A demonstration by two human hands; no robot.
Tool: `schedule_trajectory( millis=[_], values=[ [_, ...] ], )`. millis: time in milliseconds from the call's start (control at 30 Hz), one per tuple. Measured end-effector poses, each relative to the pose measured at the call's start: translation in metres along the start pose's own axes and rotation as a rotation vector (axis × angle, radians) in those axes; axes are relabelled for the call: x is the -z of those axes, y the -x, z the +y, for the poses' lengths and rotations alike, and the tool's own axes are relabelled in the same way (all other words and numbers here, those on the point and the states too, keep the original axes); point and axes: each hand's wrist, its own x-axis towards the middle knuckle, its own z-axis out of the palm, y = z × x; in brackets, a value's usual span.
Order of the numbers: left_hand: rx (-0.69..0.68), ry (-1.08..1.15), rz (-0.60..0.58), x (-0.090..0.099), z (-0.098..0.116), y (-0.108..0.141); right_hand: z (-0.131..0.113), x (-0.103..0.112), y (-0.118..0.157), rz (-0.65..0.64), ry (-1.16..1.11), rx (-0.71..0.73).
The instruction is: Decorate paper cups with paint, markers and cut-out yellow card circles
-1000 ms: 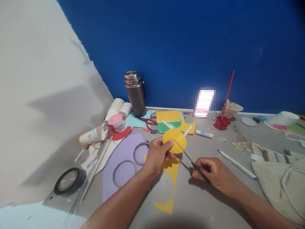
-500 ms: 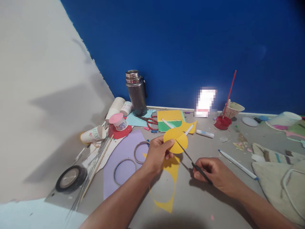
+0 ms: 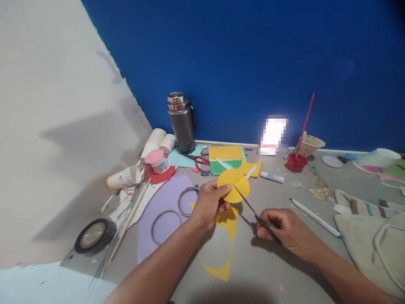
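Observation:
A round yellow paper disc [image 3: 238, 182] is pinched at its left edge between the thumb and fingers of my left hand [image 3: 211, 200]. My right hand [image 3: 276, 228] is closed around a pair of dark scissors [image 3: 253, 211]. The scissors' tip lies at the middle of the disc, the blades running up and left across its lower right part. Whether the paper is slit there I cannot tell. Below the disc, a yellow paper offcut [image 3: 228, 221] with a round hole rests on the grey table, partly hidden by my left hand.
Two grey rings [image 3: 166, 228] lie on purple paper [image 3: 148, 219] at left, near black tape [image 3: 95, 237]. Behind stand a steel flask [image 3: 182, 126] and red-handled scissors [image 3: 202, 162]. At right are a white marker [image 3: 316, 218], a glue stick [image 3: 272, 177] and a beige cloth bag [image 3: 370, 245].

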Motion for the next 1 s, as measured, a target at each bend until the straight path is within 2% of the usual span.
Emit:
schedule_trajectory(
  millis=[500,767,1000],
  values=[
    [0.043,0.093,-0.027,0.002,0.000,-0.001,-0.003,0.002,0.001,0.052,0.109,0.002],
    [0.030,0.112,0.033,0.000,0.002,-0.001,0.004,0.009,-0.004,0.270,0.455,0.041],
    [-0.006,0.121,-0.020,-0.001,0.002,0.001,0.013,0.016,-0.007,0.399,0.677,0.068]
  ],
)
